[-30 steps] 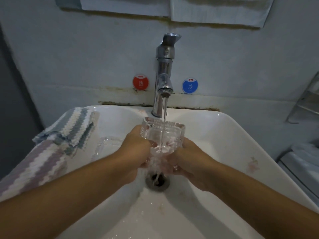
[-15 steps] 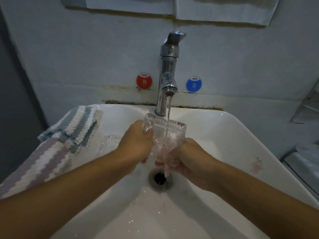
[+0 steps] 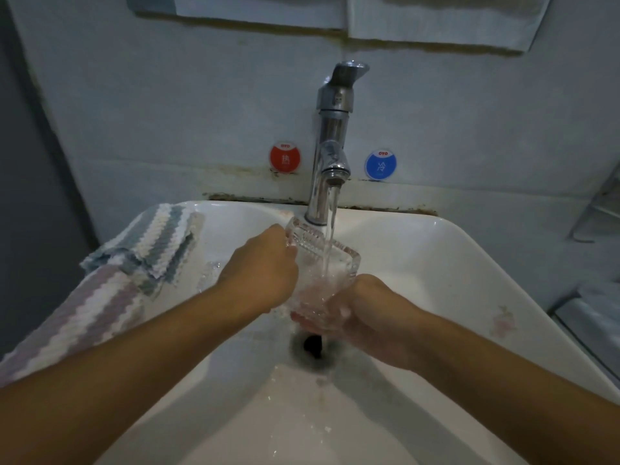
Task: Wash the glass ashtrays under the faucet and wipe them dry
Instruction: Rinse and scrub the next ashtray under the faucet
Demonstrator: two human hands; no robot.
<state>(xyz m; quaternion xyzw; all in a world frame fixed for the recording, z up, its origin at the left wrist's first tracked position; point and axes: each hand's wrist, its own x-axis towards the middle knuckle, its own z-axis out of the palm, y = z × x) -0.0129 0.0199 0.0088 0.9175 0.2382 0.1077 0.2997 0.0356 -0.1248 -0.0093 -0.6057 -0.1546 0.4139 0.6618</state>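
A square clear glass ashtray [image 3: 318,260] is tilted on edge under the chrome faucet [image 3: 330,146], and the running stream hits its inner face. My left hand [image 3: 261,270] grips its left side. My right hand [image 3: 365,313] holds its lower right corner from below. Both hands are over the drain [image 3: 313,347] of the white sink [image 3: 436,263]. A second glass ashtray [image 3: 208,273] lies on the sink's left ledge beside a striped cloth [image 3: 100,290].
The striped cloth drapes over the sink's left rim. Red and blue round stickers [image 3: 285,158] sit on the wall either side of the faucet. A metal rack [image 3: 600,209] and a white object stand at the right. Water pools in the basin's front.
The ashtray has tipped more upright and turned a little in my hands under the stream. My left hand has shifted up along its left edge.
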